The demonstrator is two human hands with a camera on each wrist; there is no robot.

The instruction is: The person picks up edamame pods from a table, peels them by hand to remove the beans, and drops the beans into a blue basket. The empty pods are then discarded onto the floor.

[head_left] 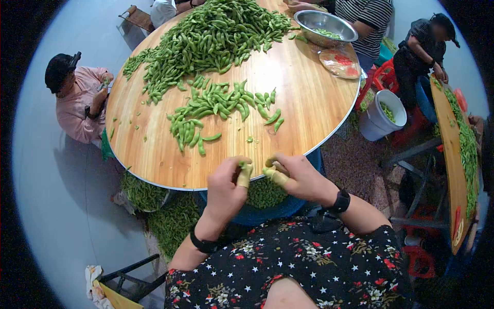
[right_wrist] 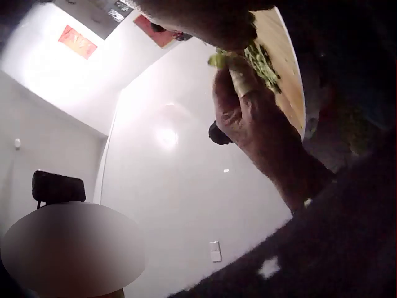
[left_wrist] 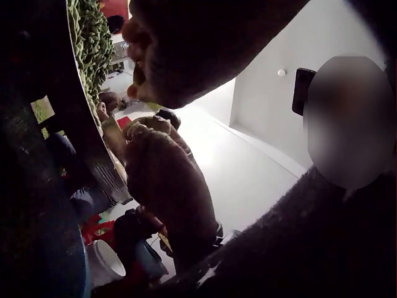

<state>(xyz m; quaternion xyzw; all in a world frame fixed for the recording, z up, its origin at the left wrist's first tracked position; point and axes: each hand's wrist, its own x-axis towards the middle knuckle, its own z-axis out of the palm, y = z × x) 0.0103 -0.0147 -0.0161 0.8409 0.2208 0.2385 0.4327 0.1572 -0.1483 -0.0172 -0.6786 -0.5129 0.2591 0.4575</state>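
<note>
Just over the near rim of the round wooden table [head_left: 309, 113], both hands work close together. The left hand [head_left: 226, 183] pinches a small green soybean pod [right_wrist: 217, 60] between thumb and fingers, most of it covered. A pale yellowish wrap [head_left: 245, 175] covers that thumb. Facing it, the right hand [head_left: 306, 177] has bent fingers and a similarly wrapped thumb [head_left: 275, 176]; I cannot tell whether anything is between them. Loose green soybean pods [head_left: 218, 100] lie ahead of both hands. Below them stands a blue tub [head_left: 267, 198] of green pieces.
A big heap of pods [head_left: 221, 38] covers the table's far side. Back right are a metal bowl [head_left: 327, 28] and a plastic-wrapped packet [head_left: 340, 63]. A white bucket [head_left: 382, 116] stands right. People sit around, one in pink [head_left: 82, 103] at left. Pods and shells [head_left: 172, 226] pile below left.
</note>
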